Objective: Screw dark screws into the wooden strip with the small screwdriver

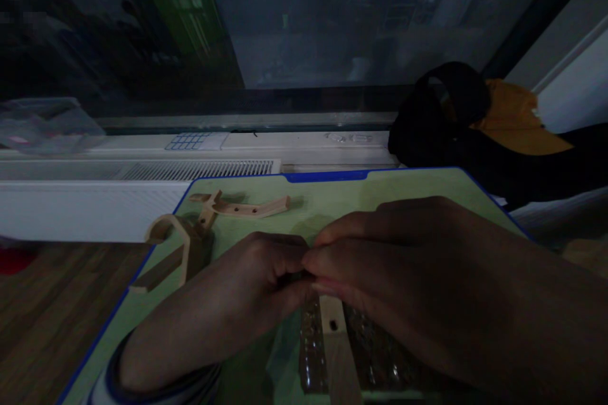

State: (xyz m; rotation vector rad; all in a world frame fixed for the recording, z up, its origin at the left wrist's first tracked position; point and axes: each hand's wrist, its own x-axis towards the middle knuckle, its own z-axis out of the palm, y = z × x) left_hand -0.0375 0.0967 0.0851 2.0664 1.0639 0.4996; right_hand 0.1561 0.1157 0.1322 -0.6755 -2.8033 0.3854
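Note:
My left hand [266, 278] and my right hand [380, 259] meet over the green board [256, 354], fingertips pressed together. A pale wooden strip [341, 361] with a dark hole runs from the bottom edge up under my right fingers, which close on its far end. Whatever my left fingers pinch is hidden between the hands. Beneath the strip lies a shiny, clear plastic packet [311, 361] with brown contents. Left of my hands, curved and angled wooden pieces [185, 250] are joined together, with a bent wooden arm [251, 207] that has holes.
The board has a blue rim [327, 176] and stands by a white radiator [95, 209] and windowsill [299, 145]. A clear plastic box [52, 126] is at left. Black cloth [427, 120] and an orange cap [513, 117] lie at right.

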